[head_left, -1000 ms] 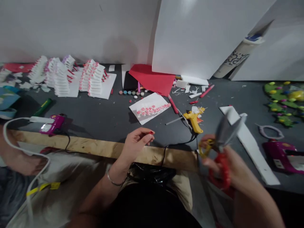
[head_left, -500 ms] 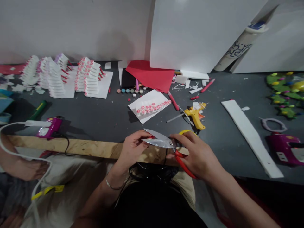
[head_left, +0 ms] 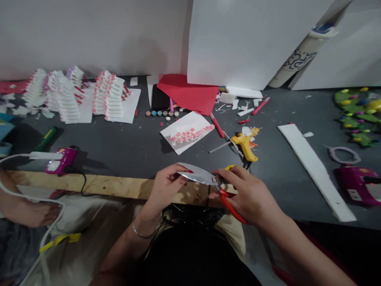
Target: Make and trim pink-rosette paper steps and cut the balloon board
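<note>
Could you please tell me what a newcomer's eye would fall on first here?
Probably the large scissors in the right hand, low in the middle, their blades pointing toward the left hand. After that, perhaps the bright red sheet at the back of the dark table, and the yellow glue gun lying right of the white card.

My right hand (head_left: 250, 194) holds the scissors (head_left: 201, 177) above the near edge of the table (head_left: 119, 143), blades pointing left beside the small piece (head_left: 190, 171) in my left hand (head_left: 165, 188). The card (head_left: 194, 118) lies beyond the blades, the glue gun (head_left: 247, 148) right of it, the strip (head_left: 318, 171) farther right.
</note>
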{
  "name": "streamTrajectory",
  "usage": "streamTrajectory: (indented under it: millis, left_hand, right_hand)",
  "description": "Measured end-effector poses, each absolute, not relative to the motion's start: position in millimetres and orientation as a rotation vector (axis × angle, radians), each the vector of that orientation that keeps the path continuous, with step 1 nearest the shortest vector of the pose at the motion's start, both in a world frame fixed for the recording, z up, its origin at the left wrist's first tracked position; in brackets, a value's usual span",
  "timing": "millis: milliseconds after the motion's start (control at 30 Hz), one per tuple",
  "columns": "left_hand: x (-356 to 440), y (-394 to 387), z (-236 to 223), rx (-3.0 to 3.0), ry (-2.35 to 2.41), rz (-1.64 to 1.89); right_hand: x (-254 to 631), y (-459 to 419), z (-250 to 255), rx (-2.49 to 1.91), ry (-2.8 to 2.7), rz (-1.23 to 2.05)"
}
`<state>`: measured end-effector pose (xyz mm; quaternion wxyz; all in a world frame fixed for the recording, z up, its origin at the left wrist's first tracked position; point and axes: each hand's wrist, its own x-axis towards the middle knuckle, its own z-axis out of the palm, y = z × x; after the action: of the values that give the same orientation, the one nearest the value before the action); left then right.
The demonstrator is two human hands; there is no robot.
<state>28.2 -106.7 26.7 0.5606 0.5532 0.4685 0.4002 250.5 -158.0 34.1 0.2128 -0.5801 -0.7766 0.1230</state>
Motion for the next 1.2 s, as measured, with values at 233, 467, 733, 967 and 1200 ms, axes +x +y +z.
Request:
streamTrajectory:
  millis: [233, 467, 733, 967, 1200]
  left_hand:
    - [29, -106, 25, 1.316, 1.098, 0.924]
    - [30, -107, 22, 1.328, 1.083, 0.902]
    - [42, -107, 21, 1.175, 1.082, 0.86]
    - [50, -104, 8, 1.008, 1.05, 0.891]
    - [49, -99, 0, 1.203, 1.111, 0.931]
  right_hand:
    - [252, -159, 33, -1.606, -2.152, 0.345]
    - [256, -161, 28, -1.616, -2.131, 0.349]
    - [275, -165, 20, -1.616, -2.02, 0.41]
    - [373, -144, 1, -2.146, -1.539, 0.204]
    - [417, -129, -17, -2.42, -1.557, 0.117]
